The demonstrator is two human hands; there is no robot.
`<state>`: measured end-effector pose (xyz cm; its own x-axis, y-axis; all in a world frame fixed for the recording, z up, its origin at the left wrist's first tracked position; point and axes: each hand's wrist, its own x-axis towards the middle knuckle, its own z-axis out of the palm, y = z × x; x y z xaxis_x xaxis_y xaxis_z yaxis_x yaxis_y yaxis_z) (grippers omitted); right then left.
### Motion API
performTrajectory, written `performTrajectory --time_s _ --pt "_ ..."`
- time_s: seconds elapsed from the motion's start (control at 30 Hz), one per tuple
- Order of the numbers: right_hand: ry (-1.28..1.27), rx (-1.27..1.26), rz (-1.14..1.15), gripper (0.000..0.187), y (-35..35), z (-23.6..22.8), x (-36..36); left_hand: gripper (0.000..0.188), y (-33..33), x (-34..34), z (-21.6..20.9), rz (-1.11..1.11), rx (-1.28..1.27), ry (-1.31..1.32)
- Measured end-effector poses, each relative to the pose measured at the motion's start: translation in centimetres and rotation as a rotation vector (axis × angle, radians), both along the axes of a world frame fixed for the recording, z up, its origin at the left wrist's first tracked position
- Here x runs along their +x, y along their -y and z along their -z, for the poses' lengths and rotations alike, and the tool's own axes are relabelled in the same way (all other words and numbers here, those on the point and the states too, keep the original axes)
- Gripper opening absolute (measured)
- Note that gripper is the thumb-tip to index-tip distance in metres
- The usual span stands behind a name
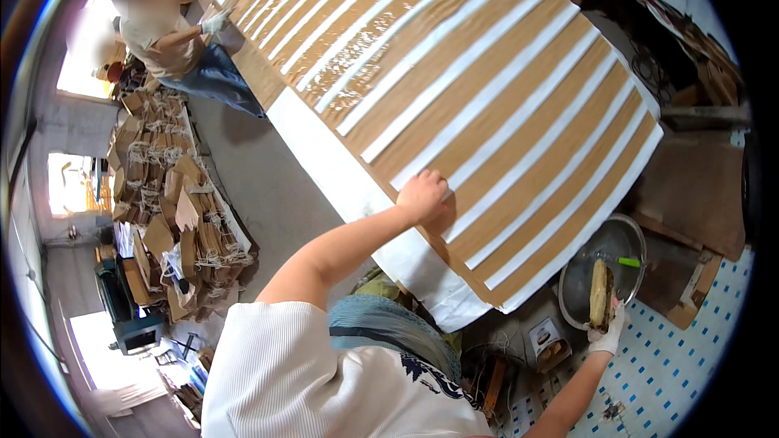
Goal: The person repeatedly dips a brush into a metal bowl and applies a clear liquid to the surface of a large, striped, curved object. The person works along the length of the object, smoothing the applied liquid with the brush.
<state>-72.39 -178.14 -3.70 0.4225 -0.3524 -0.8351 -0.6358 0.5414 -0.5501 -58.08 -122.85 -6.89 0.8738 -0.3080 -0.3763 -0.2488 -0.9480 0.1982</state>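
Observation:
My bare left hand [424, 197] rests at the near edge of a large sheet of brown paper [503, 105] that has long white strips across it. Its fingers are curled down at the end of one white strip; what they hold, if anything, is hidden. My right hand [607, 332], in a white glove, is closed round a wide brush [600, 296] with pale yellowish bristles. The brush is held over a round metal basin [637, 235], low at the right of the table. Inside the basin lies a bright green object [629, 261]. Part of the brown sheet shines as if wet.
A co-worker [174, 40] with gloved hands stands at the table's far left. White sheeting [324, 150] hangs along its near edge. Bundled cardboard [182, 219] is stacked along the left wall. A small box [549, 342] and cables are on the floor near the basin.

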Motion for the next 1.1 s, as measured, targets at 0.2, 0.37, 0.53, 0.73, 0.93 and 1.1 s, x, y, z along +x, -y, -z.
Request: performTrajectory --time_s 0.2,0.37,0.53,0.73,0.93,1.1 --pt "0.344 0.054 -0.163 0.053 -12.5 -2.6 9.6 0.039 -15.5 3.6 -4.8 -0.408 -0.406 0.450" --pt "0.573 -0.188 -0.695 0.046 -30.5 -6.6 21.2 0.093 -31.9 8.7 -6.8 -0.556 -0.046 0.537" --pt "0.656 -0.783 -0.998 0.044 -44.8 -9.3 30.9 0.111 -36.2 11.2 -6.8 -0.545 -0.036 0.198" --pt "0.763 -0.989 -1.030 0.034 -54.4 -7.6 37.7 0.087 -35.1 11.0 -8.0 -0.546 -0.033 0.600" --pt "0.708 -1.139 -1.146 0.027 -56.8 -6.8 39.8 0.112 -35.7 13.4 -6.5 -0.467 -0.109 0.257" --pt "0.654 -1.305 -1.074 0.032 -52.0 -2.7 48.4 0.114 -35.1 13.7 -7.2 -0.472 -0.114 0.208"
